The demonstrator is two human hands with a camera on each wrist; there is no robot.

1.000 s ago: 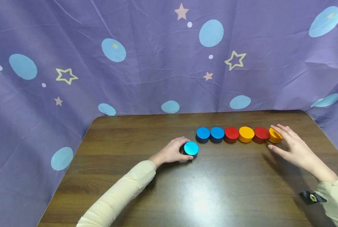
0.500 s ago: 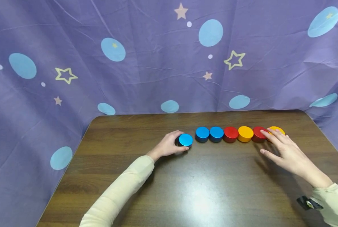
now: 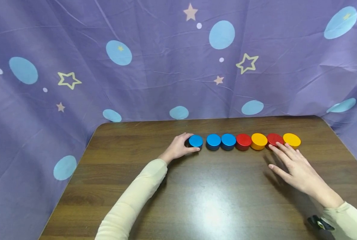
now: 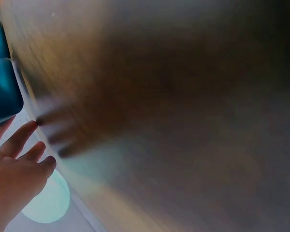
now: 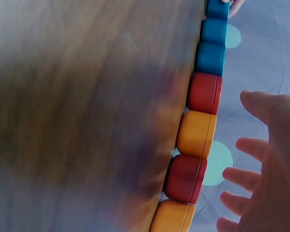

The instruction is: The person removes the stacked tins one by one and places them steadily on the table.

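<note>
Behind left hand (image 3: 178, 149), blue puck (image 3: 195, 141) half-hidden

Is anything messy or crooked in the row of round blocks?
Almost tidy. The left hand holds a blue block at the row's left end, with a small gap before the next blue block. Nothing is tipped or broken.

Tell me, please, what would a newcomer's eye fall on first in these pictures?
A row of seven colored discs lies across the far side of the brown table. The left hand grips the leftmost blue disc; the right hand hovers open near the right end.
</note>
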